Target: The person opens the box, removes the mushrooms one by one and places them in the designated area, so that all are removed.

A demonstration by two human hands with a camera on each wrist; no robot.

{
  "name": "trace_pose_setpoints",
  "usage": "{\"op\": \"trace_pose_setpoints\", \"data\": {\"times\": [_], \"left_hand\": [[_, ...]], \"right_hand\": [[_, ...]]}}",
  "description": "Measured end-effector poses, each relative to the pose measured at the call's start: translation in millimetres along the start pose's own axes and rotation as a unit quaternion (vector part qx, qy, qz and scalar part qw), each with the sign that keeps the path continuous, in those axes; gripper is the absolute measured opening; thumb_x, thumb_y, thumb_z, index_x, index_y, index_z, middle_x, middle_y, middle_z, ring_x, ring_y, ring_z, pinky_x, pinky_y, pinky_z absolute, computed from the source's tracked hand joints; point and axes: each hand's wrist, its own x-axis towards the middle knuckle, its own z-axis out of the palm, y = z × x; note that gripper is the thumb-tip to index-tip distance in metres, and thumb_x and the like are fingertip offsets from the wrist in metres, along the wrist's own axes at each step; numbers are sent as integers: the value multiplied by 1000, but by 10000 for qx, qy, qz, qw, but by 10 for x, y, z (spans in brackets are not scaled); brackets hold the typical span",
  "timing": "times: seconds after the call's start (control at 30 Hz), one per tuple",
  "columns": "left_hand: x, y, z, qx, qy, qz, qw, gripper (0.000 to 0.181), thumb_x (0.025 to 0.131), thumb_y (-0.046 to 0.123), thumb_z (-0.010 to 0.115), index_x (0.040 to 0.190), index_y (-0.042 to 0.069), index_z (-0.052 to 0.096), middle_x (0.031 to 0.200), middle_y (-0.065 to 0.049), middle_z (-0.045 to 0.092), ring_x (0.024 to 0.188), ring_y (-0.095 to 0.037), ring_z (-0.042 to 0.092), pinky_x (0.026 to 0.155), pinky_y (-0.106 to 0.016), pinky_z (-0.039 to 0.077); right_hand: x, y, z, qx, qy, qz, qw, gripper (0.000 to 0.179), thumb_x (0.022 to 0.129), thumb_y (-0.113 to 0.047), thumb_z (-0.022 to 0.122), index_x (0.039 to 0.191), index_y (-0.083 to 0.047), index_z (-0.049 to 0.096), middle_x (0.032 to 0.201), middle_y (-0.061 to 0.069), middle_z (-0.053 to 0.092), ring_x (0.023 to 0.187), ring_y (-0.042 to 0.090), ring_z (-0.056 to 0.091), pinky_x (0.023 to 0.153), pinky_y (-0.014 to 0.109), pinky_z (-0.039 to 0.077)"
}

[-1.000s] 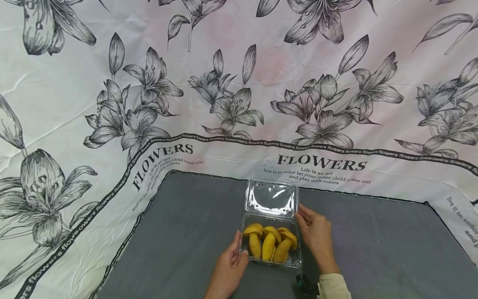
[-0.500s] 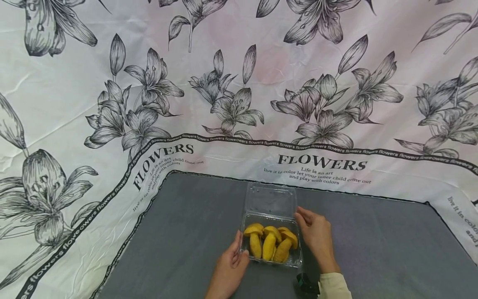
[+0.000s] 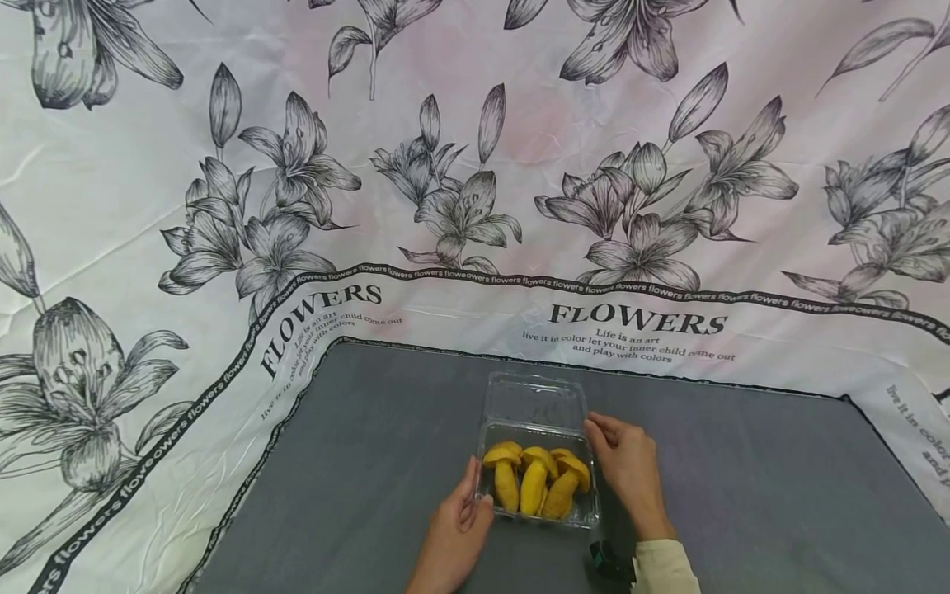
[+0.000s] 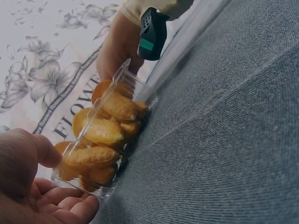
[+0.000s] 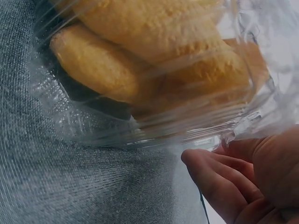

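A clear plastic clamshell container sits on the grey cloth with its see-through lid folded open toward the back. Inside lie several yellow mushrooms, caps at the far side and thick stems toward the front. My left hand grips the container's left side; in the left wrist view its thumb presses the rim and the other fingers curl below. At the right rear corner, near the hinge, my right hand pinches the rim between thumb and fingertips, as the right wrist view shows close up.
Grey cloth covers the table surface, bordered by a white sheet with flower drawings and lettering that rises behind. A black device with a green patch sits by the right wrist, beside a cream sleeve.
The lid's far edge has come lower in the head view and the bright glare on it is gone. Both hands and the mushrooms stay in nearly the same place.
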Motion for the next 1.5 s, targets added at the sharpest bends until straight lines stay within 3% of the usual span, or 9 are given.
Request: {"op": "trace_pose_setpoints", "data": {"times": [0.17, 0.3, 0.77, 1.1, 1.43, 1.5], "left_hand": [[12, -2, -19, 19, -211, -131, 9997, 74, 110, 30, 59, 166, -1, 21, 169, -27, 23, 153, -45, 30, 114, -49, 48], [15, -12, -27, 22, -288, -198, 9994, 76, 111, 33, 59, 166, -1, 19, 170, -26, 21, 155, -45, 27, 116, -52, 46], [-4, 1, -23, 96, -243, -65, 9996, 73, 111, 32, 57, 167, 1, 21, 171, -24, 21, 153, -45, 32, 113, -50, 49], [-5, -22, -26, 217, -192, -15, 9996, 74, 111, 34, 58, 167, 3, 21, 171, -21, 23, 152, -43, 33, 112, -49, 50], [9, -15, -31, 352, -161, 124, 9992, 71, 112, 31, 56, 166, 1, 22, 171, -20, 24, 149, -41, 40, 110, -41, 54], [14, -15, -39, 434, -147, 139, 9989, 71, 112, 31, 56, 166, 1, 22, 171, -19, 25, 132, -42, 59, 102, -35, 58]], "right_hand": [[-24, 3, -5, -222, 48, -167, 9996, 34, 107, -25, 67, 132, -3, 74, 111, 17, 79, 99, 34, 78, 85, 54, 64], [-46, -15, -12, -316, 63, -294, 9990, 36, 107, -24, 66, 133, -1, 72, 115, 21, 77, 103, 38, 76, 89, 57, 63], [-158, -146, -215, -340, 276, -746, 9962, 36, 109, -23, 63, 137, -2, 70, 121, 21, 76, 103, 38, 77, 86, 54, 65], [-367, -324, -441, -166, 75, -1192, 9927, 38, 106, -24, 69, 139, -6, 69, 125, 15, 76, 107, 33, 76, 89, 45, 64], [-507, -268, -565, -577, -258, -1374, 9885, 48, 102, -28, 74, 147, -13, 64, 134, 17, 71, 110, 39, 74, 92, 59, 61], [-529, -267, -581, -631, -401, -1328, 9883, 51, 102, -30, 75, 150, -16, 62, 137, 16, 69, 114, 41, 72, 94, 61, 60]]}}
